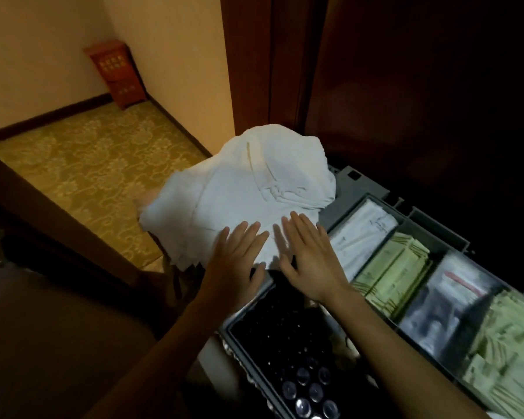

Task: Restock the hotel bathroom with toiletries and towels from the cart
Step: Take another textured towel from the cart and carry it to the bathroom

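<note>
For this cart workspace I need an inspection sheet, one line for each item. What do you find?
Surface: grey cart top, divided into compartments.
Job's things: pile of white towels at the far end; white packets, green packets and clear bags in compartments; near bin holding dark round caps.
Clutter: nothing seen.
Grippers: left hand and right hand, fingers straight, flat on the near edge of the towels.
Cables: nothing seen.
Surroundings: patterned carpet, small red cabinet in the wall corner, dark wooden door behind the cart.
</note>
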The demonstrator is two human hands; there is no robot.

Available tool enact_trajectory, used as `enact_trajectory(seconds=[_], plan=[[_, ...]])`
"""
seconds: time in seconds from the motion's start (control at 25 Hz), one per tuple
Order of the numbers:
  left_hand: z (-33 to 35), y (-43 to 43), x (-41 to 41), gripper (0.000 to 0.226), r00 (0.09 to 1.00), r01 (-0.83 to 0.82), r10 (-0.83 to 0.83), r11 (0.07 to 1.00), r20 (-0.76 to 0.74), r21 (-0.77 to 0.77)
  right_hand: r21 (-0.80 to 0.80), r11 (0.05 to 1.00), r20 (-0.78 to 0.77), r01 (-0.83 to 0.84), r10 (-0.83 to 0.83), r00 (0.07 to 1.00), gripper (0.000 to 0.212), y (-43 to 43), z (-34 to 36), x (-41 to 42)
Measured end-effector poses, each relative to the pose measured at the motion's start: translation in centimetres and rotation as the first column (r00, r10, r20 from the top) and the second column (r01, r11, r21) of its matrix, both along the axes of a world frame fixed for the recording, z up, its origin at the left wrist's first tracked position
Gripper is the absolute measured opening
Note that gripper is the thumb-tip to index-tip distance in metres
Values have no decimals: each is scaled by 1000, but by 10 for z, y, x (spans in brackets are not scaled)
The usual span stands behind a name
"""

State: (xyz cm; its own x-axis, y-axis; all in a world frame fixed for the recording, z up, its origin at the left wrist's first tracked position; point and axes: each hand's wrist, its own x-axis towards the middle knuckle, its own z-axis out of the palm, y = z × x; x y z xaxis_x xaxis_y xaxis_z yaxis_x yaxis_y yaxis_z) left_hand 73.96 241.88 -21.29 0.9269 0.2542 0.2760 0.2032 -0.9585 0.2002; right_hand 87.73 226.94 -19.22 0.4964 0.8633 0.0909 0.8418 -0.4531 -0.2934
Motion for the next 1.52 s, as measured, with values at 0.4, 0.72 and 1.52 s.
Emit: enact_trajectory(seconds=[0.4,0.72,1.52], plan=[[-2,100,58,51,996,87,-86,996,-37,15,21,996,-22,81,-81,996,66,98,3,50],[-7,127,92,55,990,84,-83,996,-118,6,-138,968,-44,209,-217,975,60,152,-10,82],[58,113,123,54,954,-246,247,314,-171,-917,270,956,23,115,-126,992,78,107,32,64]])
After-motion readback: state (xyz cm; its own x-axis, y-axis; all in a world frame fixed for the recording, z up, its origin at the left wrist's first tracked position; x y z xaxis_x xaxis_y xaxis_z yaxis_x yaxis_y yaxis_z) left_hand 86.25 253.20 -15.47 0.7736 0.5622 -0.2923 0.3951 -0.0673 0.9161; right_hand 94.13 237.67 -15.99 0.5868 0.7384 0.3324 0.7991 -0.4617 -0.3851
